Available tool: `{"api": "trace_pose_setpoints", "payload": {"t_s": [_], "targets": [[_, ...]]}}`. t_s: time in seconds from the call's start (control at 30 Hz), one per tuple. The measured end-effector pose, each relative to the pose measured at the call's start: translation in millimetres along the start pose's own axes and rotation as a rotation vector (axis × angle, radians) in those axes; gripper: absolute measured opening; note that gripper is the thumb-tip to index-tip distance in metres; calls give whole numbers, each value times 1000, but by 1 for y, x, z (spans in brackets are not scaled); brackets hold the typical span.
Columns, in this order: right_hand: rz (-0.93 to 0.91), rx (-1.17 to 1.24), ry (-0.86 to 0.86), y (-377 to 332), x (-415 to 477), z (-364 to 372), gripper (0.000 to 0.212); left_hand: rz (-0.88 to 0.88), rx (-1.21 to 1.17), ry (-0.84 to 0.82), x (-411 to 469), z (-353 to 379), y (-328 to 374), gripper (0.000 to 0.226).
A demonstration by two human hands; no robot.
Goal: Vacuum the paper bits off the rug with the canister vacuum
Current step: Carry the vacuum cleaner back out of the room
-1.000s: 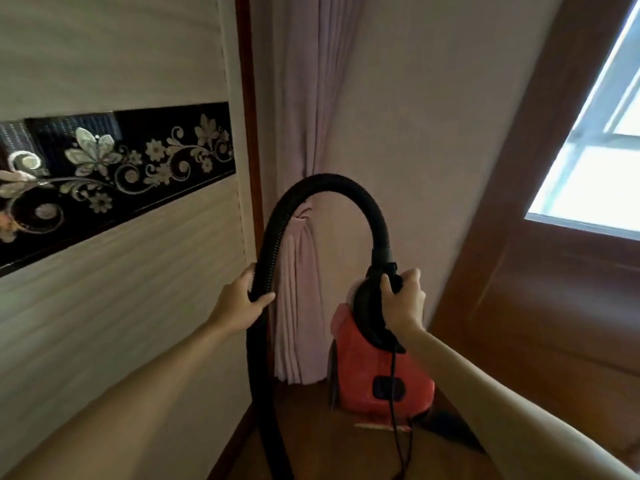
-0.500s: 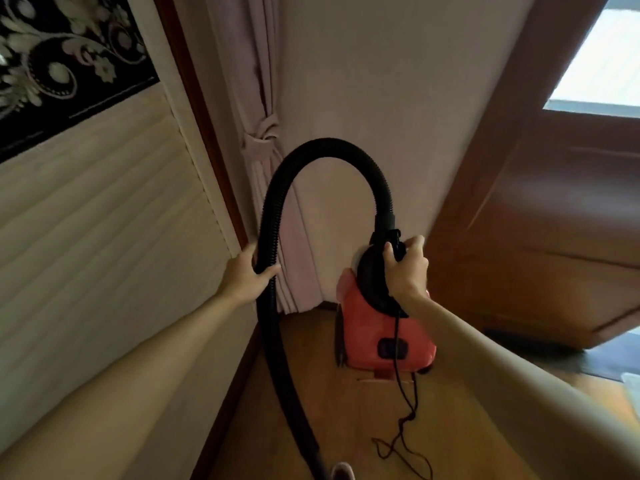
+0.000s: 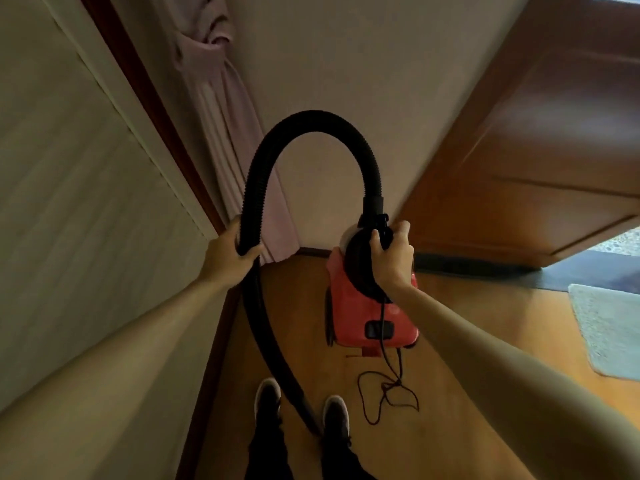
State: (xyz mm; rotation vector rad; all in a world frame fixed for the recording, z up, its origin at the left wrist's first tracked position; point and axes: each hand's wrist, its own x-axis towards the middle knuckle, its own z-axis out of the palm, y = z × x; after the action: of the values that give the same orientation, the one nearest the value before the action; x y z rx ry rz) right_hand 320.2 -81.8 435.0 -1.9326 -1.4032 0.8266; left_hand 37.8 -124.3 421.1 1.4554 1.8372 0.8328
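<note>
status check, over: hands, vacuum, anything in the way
Left hand grips the hose; right hand grips the top of the canister vacuum. Rug off to the right, not reached. Loose cord on the floor by the shoes.

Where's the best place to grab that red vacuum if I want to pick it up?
Grab the black handle at its top end, reaching down from above. The red vacuum stands on end, so that handle faces up, right beside where the hose plugs in. The right hand grips it there.
</note>
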Motion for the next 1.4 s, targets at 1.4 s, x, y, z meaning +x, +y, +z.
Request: {"api": "trace_pose_setpoints", "payload": {"t_s": [1.4], "targets": [[245, 33, -59, 233, 110, 291, 24, -164, 161, -99, 126, 205, -299, 70]]}}
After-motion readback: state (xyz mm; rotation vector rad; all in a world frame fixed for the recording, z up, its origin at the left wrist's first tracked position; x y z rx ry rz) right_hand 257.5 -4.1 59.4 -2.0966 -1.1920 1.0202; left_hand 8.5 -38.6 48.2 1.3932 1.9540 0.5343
